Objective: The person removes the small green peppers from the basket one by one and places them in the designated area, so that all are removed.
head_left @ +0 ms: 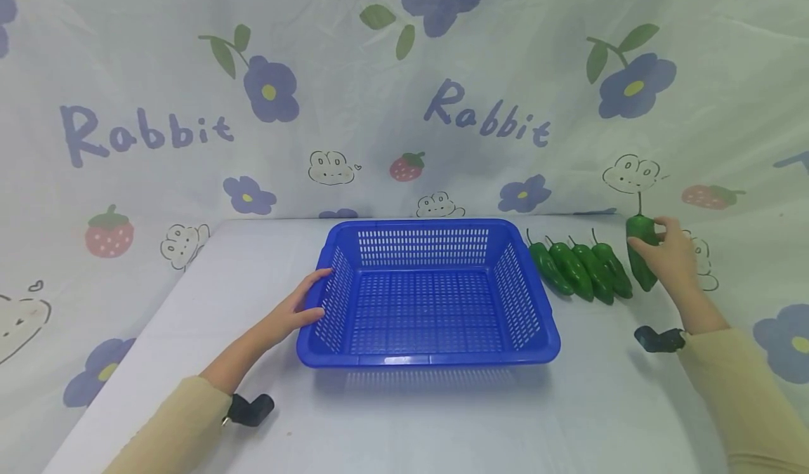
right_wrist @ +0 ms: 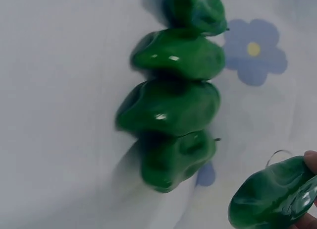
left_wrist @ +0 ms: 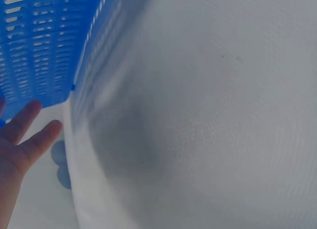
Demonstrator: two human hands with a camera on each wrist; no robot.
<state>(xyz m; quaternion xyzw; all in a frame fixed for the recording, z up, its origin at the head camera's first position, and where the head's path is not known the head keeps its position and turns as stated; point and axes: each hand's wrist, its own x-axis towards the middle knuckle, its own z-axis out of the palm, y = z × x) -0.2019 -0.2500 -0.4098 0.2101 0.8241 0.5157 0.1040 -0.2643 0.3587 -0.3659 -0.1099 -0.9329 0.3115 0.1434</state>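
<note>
My right hand point(head_left: 673, 256) pinches a green pepper point(head_left: 642, 239) between thumb and fingers, its stem pointing up. In the right wrist view the held pepper point(right_wrist: 270, 194) fills the lower right corner, with only fingertips showing beside it. Several more green peppers point(head_left: 574, 270) lie side by side in a row, just left of the held one. A blue plastic basket point(head_left: 430, 360) with slotted walls stands in the middle, nothing inside it. At its left rim, my left hand point(head_left: 284, 318) rests with fingers extended and spread; the left wrist view shows them by the basket's wall point(left_wrist: 42, 55).
The basket and peppers stand on a white-covered table point(head_left: 430, 425). Behind it hangs a pale cloth point(head_left: 354, 60) printed with flowers, strawberries and rabbits. The leftmost pepper lies close against the basket's right side. A black wrist device point(head_left: 249, 411) sits at each sleeve cuff.
</note>
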